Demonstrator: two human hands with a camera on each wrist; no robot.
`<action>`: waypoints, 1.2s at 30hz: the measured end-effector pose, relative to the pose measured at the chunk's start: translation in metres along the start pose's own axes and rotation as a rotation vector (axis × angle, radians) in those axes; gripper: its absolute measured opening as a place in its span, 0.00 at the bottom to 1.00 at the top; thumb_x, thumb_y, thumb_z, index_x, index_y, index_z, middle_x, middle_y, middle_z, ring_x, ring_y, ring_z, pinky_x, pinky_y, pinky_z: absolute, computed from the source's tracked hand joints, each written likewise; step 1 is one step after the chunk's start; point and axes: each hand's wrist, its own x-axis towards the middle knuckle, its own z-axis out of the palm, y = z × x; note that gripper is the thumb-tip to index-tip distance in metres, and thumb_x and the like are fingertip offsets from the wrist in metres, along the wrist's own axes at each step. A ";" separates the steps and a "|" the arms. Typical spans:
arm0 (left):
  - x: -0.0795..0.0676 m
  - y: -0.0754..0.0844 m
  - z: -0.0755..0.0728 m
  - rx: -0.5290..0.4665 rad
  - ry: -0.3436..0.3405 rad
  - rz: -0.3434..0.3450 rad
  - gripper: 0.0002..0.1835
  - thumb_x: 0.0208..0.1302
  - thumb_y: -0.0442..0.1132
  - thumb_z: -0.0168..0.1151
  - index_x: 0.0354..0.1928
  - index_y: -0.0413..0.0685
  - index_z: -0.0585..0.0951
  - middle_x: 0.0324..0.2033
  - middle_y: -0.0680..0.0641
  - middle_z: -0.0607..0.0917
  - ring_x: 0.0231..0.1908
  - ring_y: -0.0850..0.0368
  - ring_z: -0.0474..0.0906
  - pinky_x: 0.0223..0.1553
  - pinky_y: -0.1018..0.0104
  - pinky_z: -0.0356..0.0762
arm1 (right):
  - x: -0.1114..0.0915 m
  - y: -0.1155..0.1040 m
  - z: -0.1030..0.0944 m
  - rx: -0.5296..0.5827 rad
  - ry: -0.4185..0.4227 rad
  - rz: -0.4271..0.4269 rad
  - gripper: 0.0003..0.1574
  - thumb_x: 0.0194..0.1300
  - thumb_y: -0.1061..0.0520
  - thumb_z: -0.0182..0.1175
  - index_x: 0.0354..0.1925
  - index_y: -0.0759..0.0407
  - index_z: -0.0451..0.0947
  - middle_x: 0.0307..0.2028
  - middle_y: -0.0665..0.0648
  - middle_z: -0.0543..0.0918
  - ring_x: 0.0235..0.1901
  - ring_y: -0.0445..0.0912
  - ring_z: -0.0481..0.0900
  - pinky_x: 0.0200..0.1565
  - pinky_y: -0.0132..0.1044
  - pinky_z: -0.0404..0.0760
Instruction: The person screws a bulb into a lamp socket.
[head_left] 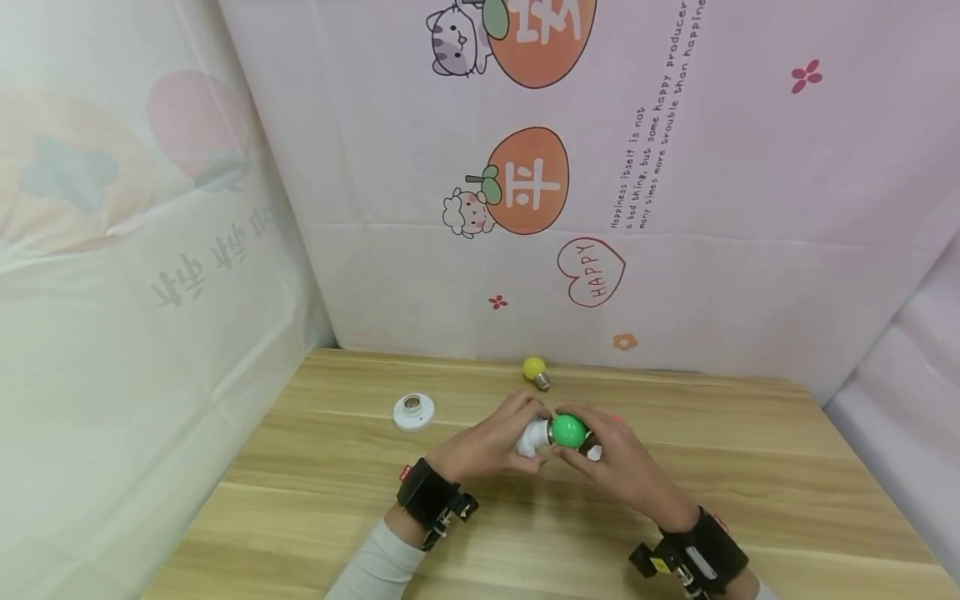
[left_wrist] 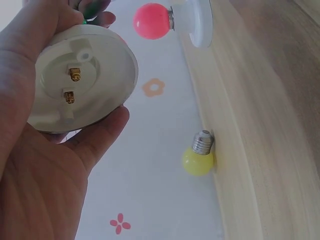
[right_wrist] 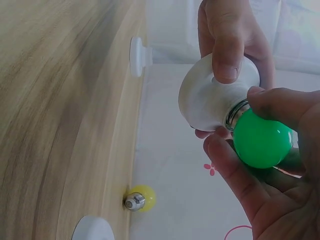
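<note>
My left hand (head_left: 491, 442) grips a white lamp holder (right_wrist: 215, 95) by its round base, above the table. Its flat back, with two brass screws, faces the left wrist camera. A green light bulb (head_left: 568, 431) is pinched between the thumb and fingers of my right hand (head_left: 626, 462). The bulb's metal base sits at the holder's mouth, with a band of metal showing; how deep it goes is hidden. A yellow bulb (head_left: 534, 368) lies on the table beyond both hands.
A second white lamp holder (head_left: 413, 412) stands on the wooden table (head_left: 315, 500) at left, its socket unfilled. A red bulb (left_wrist: 151, 21) sits in another holder (left_wrist: 201, 22), mostly behind my right hand in the head view. A printed cloth (head_left: 405, 275) hangs along the table's back edge.
</note>
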 end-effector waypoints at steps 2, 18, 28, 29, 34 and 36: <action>0.000 0.000 0.000 0.004 -0.003 0.002 0.25 0.58 0.46 0.65 0.55 0.52 0.68 0.52 0.55 0.64 0.49 0.64 0.63 0.43 0.81 0.72 | 0.000 0.000 0.000 -0.008 -0.001 0.008 0.29 0.59 0.50 0.68 0.56 0.58 0.75 0.43 0.45 0.80 0.34 0.38 0.76 0.27 0.30 0.80; 0.000 0.004 -0.002 0.029 -0.005 0.008 0.24 0.58 0.46 0.65 0.53 0.52 0.69 0.50 0.56 0.65 0.48 0.64 0.63 0.41 0.82 0.71 | -0.002 -0.002 0.003 -0.024 -0.025 0.131 0.24 0.63 0.41 0.62 0.51 0.53 0.77 0.30 0.40 0.77 0.25 0.36 0.72 0.24 0.29 0.76; 0.001 0.004 -0.003 0.044 -0.001 0.037 0.23 0.56 0.44 0.66 0.52 0.51 0.69 0.49 0.56 0.64 0.48 0.64 0.62 0.42 0.82 0.70 | -0.002 -0.002 0.001 0.007 -0.052 0.161 0.35 0.63 0.39 0.61 0.62 0.54 0.67 0.37 0.47 0.79 0.25 0.39 0.73 0.24 0.31 0.77; 0.001 0.004 -0.003 0.043 -0.001 0.038 0.23 0.56 0.44 0.66 0.52 0.51 0.69 0.49 0.56 0.64 0.48 0.64 0.62 0.42 0.83 0.70 | -0.001 -0.001 0.001 0.010 -0.048 0.172 0.36 0.62 0.39 0.62 0.61 0.53 0.66 0.40 0.48 0.78 0.25 0.40 0.74 0.24 0.31 0.78; 0.001 0.004 -0.003 0.050 -0.001 0.039 0.24 0.56 0.45 0.66 0.52 0.51 0.69 0.49 0.56 0.65 0.48 0.64 0.62 0.42 0.83 0.70 | -0.001 -0.001 0.001 -0.032 0.012 0.124 0.34 0.59 0.40 0.65 0.58 0.51 0.67 0.50 0.48 0.73 0.29 0.43 0.73 0.25 0.34 0.78; 0.001 0.004 -0.002 0.051 -0.001 0.038 0.24 0.56 0.45 0.66 0.53 0.51 0.69 0.49 0.56 0.65 0.48 0.64 0.62 0.42 0.83 0.70 | -0.001 -0.002 0.001 -0.059 0.035 0.073 0.30 0.59 0.43 0.66 0.55 0.50 0.70 0.51 0.48 0.73 0.30 0.42 0.72 0.24 0.33 0.78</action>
